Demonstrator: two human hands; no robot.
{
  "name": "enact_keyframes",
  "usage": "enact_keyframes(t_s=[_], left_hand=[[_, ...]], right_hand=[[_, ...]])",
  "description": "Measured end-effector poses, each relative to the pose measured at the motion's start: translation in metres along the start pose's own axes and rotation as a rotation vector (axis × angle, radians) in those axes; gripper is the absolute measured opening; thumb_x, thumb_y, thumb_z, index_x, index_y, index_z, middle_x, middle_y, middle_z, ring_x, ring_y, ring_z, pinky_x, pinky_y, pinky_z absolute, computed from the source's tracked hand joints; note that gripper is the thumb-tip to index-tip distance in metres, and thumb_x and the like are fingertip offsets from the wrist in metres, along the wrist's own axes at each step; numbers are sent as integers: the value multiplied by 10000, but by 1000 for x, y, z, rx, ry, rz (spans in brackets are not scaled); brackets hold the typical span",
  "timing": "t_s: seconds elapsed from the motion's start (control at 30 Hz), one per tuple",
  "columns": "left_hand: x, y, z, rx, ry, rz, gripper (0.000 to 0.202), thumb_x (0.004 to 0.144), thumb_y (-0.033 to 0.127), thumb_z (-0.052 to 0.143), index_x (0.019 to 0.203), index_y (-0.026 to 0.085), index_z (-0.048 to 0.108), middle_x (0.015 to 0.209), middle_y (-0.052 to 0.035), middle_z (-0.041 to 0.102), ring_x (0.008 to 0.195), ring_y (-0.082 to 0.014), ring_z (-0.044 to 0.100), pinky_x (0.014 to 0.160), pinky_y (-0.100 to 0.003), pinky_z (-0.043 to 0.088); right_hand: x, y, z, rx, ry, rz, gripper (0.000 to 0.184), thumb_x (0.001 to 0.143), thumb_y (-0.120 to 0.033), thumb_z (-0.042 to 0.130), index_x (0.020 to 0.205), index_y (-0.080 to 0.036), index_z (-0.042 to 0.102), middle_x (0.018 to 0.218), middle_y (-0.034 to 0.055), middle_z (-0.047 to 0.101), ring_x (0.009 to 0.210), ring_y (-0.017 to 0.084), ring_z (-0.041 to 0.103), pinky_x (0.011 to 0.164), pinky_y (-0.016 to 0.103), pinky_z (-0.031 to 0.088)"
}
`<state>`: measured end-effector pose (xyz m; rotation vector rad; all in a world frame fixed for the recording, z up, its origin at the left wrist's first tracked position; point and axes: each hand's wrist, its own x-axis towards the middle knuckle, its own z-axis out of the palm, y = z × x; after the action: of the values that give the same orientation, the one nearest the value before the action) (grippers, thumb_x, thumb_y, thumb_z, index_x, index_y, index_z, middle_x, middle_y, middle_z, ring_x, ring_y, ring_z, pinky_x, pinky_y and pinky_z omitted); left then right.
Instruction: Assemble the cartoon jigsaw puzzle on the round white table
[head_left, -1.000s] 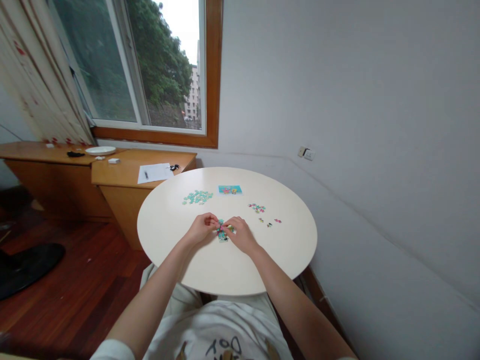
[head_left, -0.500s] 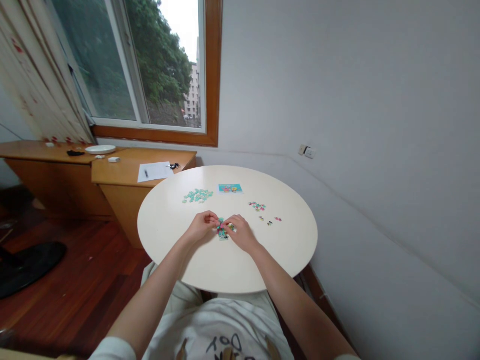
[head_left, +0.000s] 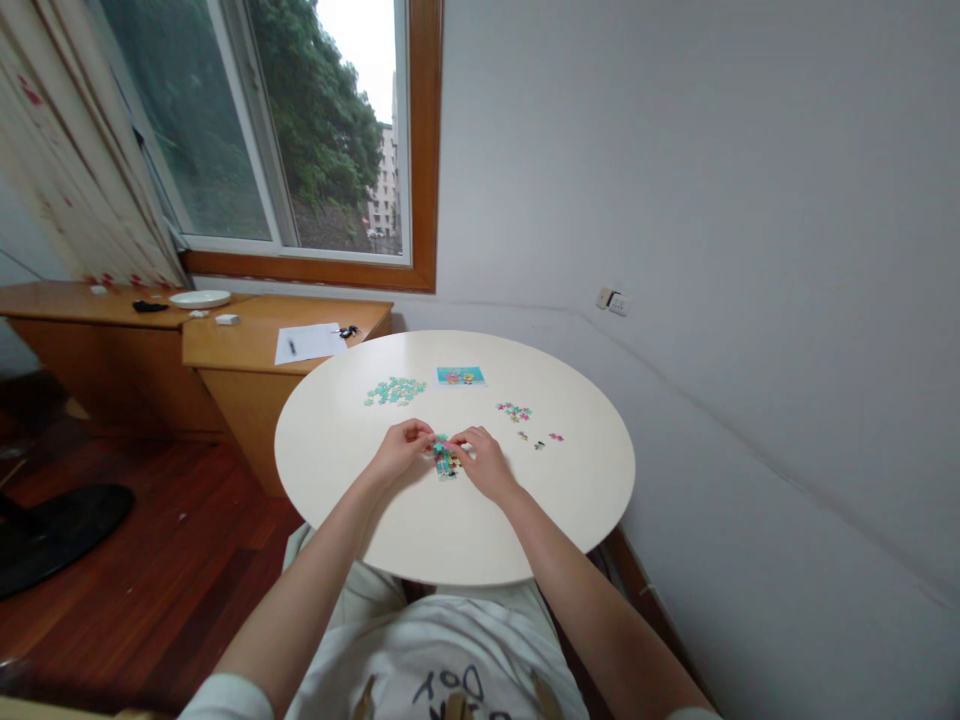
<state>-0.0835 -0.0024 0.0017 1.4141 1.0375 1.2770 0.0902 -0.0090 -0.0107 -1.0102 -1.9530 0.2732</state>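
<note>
A small joined patch of jigsaw puzzle [head_left: 447, 467], teal with pink and yellow parts, lies on the round white table [head_left: 420, 540]. My left hand [head_left: 405, 443] is at its left edge, thumb and fingers pinched together around part of the puzzle. From the right, my right hand [head_left: 481, 460] reaches over the patch with its fingertips closed on a puzzle piece; the fingers partly hide it. Beyond the hands lies a picture card [head_left: 461, 376] in teal with colourful figures.
Loose teal puzzle pieces [head_left: 396, 391] lie in a heap at the table's back left. Pink and mixed pieces [head_left: 516, 411] are grouped at the right, with several single pieces [head_left: 540, 445] nearer. A wooden desk [head_left: 225, 345] holding a paper sheet [head_left: 307, 343] stands behind left.
Both hands stay over the puzzle patch. The fingers have shifted slightly, the right fingertips a little up and left, showing the patch a bit differently.
</note>
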Motion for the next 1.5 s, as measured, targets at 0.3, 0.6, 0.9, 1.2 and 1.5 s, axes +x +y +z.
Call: enact_keyframes(t_s=[0.3,0.6,0.9,1.2,1.5], left_hand=[[-3,5,2,57,-58,-24,285,520,348,747,648,126,621,590,-20,616,553,-121,535,587,-260,404],[-3,5,2,119,-78,-3,290,537,394,733,611,140,614,562,-13,604,535,-120,519,575,-260,400],[-3,4,2,147,-95,27,244,583,359,700,605,132,611,552,-17,601,524,-113,508,561,-250,388],[-3,2,1,181,-98,44,263,607,385,680,587,134,602,541,-19,593,516,-110,491,541,-240,366],[-3,3,1,191,-114,40,231,636,355,639,582,140,575,528,-5,566,503,-106,476,542,-242,362]], right_hand=[[1,4,-1,26,43,61,103,824,-199,554,760,-204,634,754,28,636,775,168,541,727,307,434],[0,2,-1,52,22,72,97,819,-207,557,758,-203,632,752,29,633,763,161,549,709,299,446],[0,0,-1,65,16,106,91,800,-173,553,753,-194,629,751,26,636,735,150,551,693,284,444],[0,1,0,68,16,124,98,795,-185,540,751,-194,627,734,18,638,699,140,556,672,274,445],[0,2,1,91,15,135,85,787,-181,552,765,-193,633,732,14,639,692,139,557,667,266,438]])
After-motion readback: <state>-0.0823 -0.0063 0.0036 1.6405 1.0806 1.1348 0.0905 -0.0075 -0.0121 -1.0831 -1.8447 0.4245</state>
